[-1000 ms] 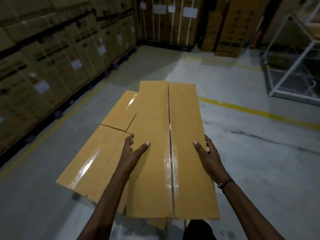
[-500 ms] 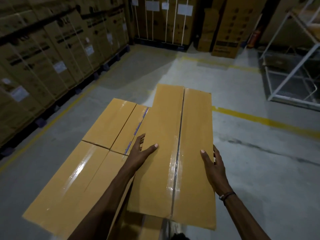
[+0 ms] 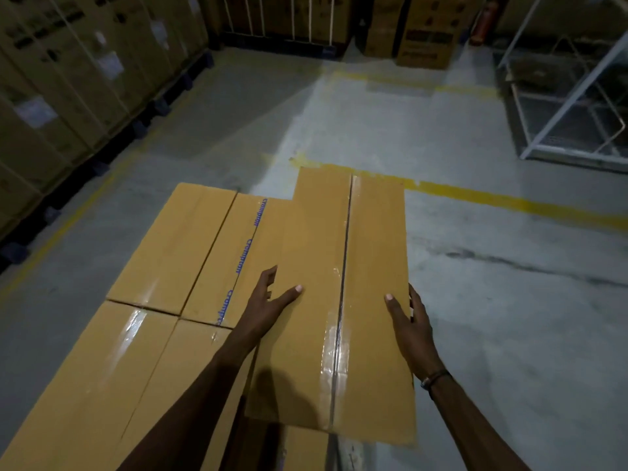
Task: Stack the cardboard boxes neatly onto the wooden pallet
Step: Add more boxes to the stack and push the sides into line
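Note:
A long taped cardboard box [image 3: 316, 266] lies lengthways in front of me, held from both sides. My left hand [image 3: 268, 307] grips its left edge with the thumb on top. My right hand [image 3: 411, 328] grips the right edge the same way. The box overlaps the right side of a stack of like boxes: two far ones [image 3: 176, 246] and two near ones [image 3: 102, 385] lie side by side. One far box carries blue print. Another box top [image 3: 306, 450] shows just below the held one. The wooden pallet is hidden under the stack.
A tall wall of strapped cartons [image 3: 68, 79] on dark pallets runs along the left. More cartons [image 3: 428, 32] stand at the back. A white metal rack [image 3: 577, 107] is at the right. A yellow floor line [image 3: 509, 202] crosses the bare concrete.
The held box has come lower and closer to the stack, and now sits against its right side. More of the stacked boxes show on the left. Both hands keep the same hold.

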